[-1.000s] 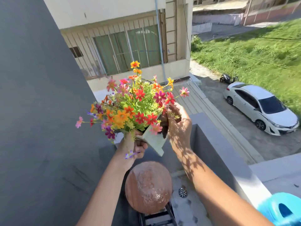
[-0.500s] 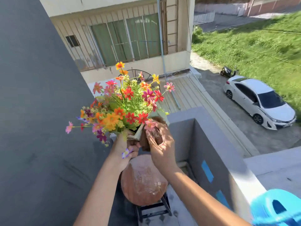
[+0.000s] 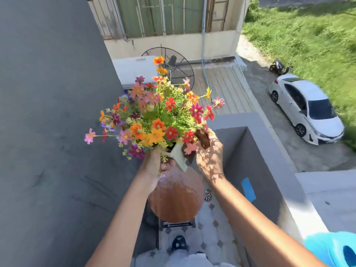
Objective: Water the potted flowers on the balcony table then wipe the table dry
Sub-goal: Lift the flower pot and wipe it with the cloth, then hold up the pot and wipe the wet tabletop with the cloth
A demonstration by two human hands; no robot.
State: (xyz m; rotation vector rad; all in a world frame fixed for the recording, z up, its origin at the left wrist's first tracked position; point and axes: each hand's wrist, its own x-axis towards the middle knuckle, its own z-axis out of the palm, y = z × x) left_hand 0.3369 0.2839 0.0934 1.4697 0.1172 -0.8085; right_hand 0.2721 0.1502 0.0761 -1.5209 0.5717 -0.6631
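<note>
A bunch of red, orange and pink flowers (image 3: 158, 116) stands in a pale pot (image 3: 178, 156) that is held tilted in the air above the round brown table (image 3: 176, 201). My left hand (image 3: 154, 167) grips the pot's base from the left. On the pot's right side, my right hand (image 3: 210, 158) is closed around a brown wad (image 3: 202, 137), pressed against the rim; I cannot tell what the wad is made of. Water drops glisten on the table's far part. A blue watering can (image 3: 335, 249) sits at the bottom right on the parapet.
A dark grey wall (image 3: 48, 132) runs along the left. On the right is the grey parapet (image 3: 269, 151), with a street and a white car (image 3: 308, 108) far below. A floor drain (image 3: 207, 195) and tiled floor lie beside the table; my foot (image 3: 179, 244) is near its stand.
My right hand went from the pot's right side across its front and back to the right, still holding the brown wad. The pot stayed lifted in my left hand. The view tipped downward.
</note>
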